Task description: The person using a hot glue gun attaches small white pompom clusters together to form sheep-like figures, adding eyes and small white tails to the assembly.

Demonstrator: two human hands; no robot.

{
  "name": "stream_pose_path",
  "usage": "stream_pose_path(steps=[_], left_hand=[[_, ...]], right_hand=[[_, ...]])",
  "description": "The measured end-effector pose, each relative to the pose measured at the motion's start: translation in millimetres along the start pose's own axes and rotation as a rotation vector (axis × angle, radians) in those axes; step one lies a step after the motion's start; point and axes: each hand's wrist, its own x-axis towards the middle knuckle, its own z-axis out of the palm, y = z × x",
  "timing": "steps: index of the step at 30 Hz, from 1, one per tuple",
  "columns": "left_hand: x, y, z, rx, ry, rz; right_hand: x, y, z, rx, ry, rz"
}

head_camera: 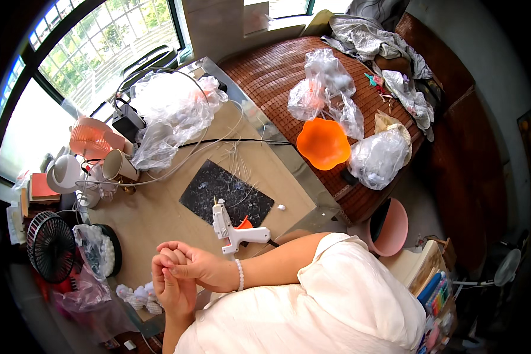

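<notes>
My right hand, with a white bead bracelet at its wrist, meets my left hand near the table's front edge. The fingers are curled together; whether something small lies between them is hidden. Just beyond my right wrist, a white hot glue gun with an orange trigger rests partly on a dark speckled mat. A small white piece lies beside the mat's right corner. Thin clear strands spread over and past the mat. White fluffy beaded items lie left of my left hand.
Plastic bags, a cup, a pink fan and cables stand along the table's far left. A black fan is at the left. On the brown mat-covered seat to the right are an orange bowl and more bags.
</notes>
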Motion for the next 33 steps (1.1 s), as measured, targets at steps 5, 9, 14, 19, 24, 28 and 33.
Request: stream_pose_path(steps=[5,9,14,19,24,28,33], left_hand=[[-7.6,-6.8,-4.2,0.175,0.047,0.028],[-8.2,-10.1,7.6,0.361,0.188,0.033],[-6.0,1.3,-23.3,0.314,0.258,0.006],[-7.2,2.3,-18.4,0.422,0.305,-0.069],[-17.3,8.0,-31.1,0.807,0.293,-0.142],[-19.7,8.8,-30.4,1.043,0.322,-0.035],[-22.4,11.1,-32.8,0.854,0.32,-0.177]], right_hand=[[-0.5,3.5,-7.5,0.026,0.017,0.026],[7.8,-1.3,-10.3,-0.098,0.079,0.022],[13.0,-19.4,-14.6,-0.823,0.133,-0.21],[7.9,-34.5,-15.8,-1.295,0.048,-0.401],[2.9,-31.0,-9.8,-1.45,0.007,-0.407],[2.1,-13.5,-9.7,-1.689,-0.029,-0.684],[-5.4,-15.8,2.6,-2.073,-0.108,-0.748]])
